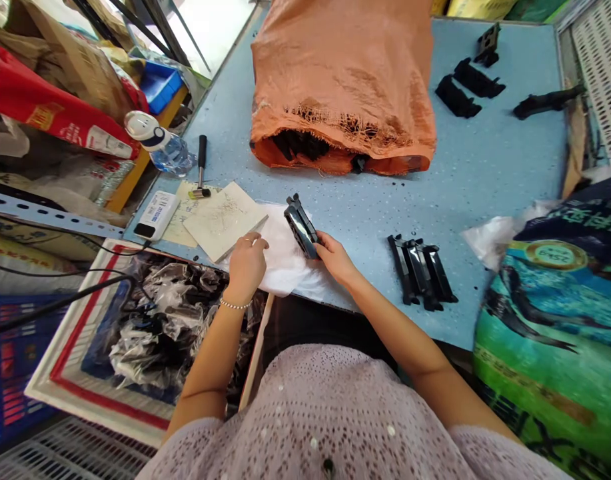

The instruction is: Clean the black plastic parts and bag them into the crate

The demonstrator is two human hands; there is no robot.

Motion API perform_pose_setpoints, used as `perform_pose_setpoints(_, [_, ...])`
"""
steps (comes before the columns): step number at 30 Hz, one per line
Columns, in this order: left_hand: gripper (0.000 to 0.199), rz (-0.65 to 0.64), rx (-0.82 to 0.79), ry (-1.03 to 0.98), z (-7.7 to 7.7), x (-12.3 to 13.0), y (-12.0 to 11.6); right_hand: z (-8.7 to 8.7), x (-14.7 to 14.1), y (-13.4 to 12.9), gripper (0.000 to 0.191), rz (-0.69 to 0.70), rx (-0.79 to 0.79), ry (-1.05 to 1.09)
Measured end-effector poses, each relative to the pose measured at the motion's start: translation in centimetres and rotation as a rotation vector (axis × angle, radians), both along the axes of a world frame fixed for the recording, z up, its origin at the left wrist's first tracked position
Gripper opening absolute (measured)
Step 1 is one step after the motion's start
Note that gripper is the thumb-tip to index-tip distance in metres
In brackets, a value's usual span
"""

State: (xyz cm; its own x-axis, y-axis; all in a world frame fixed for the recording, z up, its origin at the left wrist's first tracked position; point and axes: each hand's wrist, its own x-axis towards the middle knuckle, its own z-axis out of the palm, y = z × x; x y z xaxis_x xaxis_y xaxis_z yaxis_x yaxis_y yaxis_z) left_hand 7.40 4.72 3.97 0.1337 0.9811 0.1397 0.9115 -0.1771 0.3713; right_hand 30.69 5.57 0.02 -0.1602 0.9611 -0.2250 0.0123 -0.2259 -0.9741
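Note:
My right hand [336, 259] grips the lower end of a glossy black plastic part [300, 225], long and narrow, tilted over a white plastic bag [280, 250]. My left hand [247, 264], with a bead bracelet on its wrist, is closed at the near edge of a pale square slab [222, 219]. A thin grey strip [258, 225] runs out from its fingers along the slab; whether it is a blade or the slab's edge I cannot tell. To the right, several similar black parts [421, 273] lie side by side on the blue table [355, 207].
An orange woven sack [342, 80] with black parts in its mouth lies ahead. Left are a hammer [202, 163], a water bottle [160, 143] and a white box-shaped device [158, 215]. A crate [68, 363] holds plastic-wrapped parts below. More black parts [478, 79] lie far right.

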Motion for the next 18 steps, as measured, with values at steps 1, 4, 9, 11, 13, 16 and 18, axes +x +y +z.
perform_pose_setpoints(1, [0.037, 0.014, -0.025, 0.035, 0.0, 0.0, -0.2, 0.1, 0.1, -0.1, 0.036, -0.016, -0.024, 0.024])
perform_pose_setpoints(4, [0.039, -0.015, -0.051, -0.056, 0.3, -0.1, -0.8, 0.9, 0.6, -0.7, 0.040, -0.038, -0.037, 0.067])
perform_pose_setpoints(9, [0.023, 0.091, 0.091, -0.384, 1.3, -0.1, -1.7, 3.1, 2.4, -2.0, 0.040, 0.376, 0.262, -0.279])
perform_pose_setpoints(11, [0.022, 0.105, 0.109, -0.274, 1.4, -0.3, -2.2, 3.7, 2.7, -2.3, 0.040, 0.441, 0.366, -0.588])
perform_pose_setpoints(13, [0.029, 0.064, 0.047, -0.084, 1.1, -0.5, -2.4, 4.2, 2.6, -2.8, 0.043, 0.409, 0.408, -0.818])
perform_pose_setpoints(16, [0.046, 0.025, -0.043, 0.064, 0.2, -0.6, -2.3, 4.5, 2.0, -3.6, 0.043, 0.421, 0.441, -0.886])
perform_pose_setpoints(18, [0.053, 0.026, -0.029, 0.043, -0.2, -0.5, -2.1, 4.4, 1.5, -3.7, 0.038, 0.445, 0.411, -0.826])
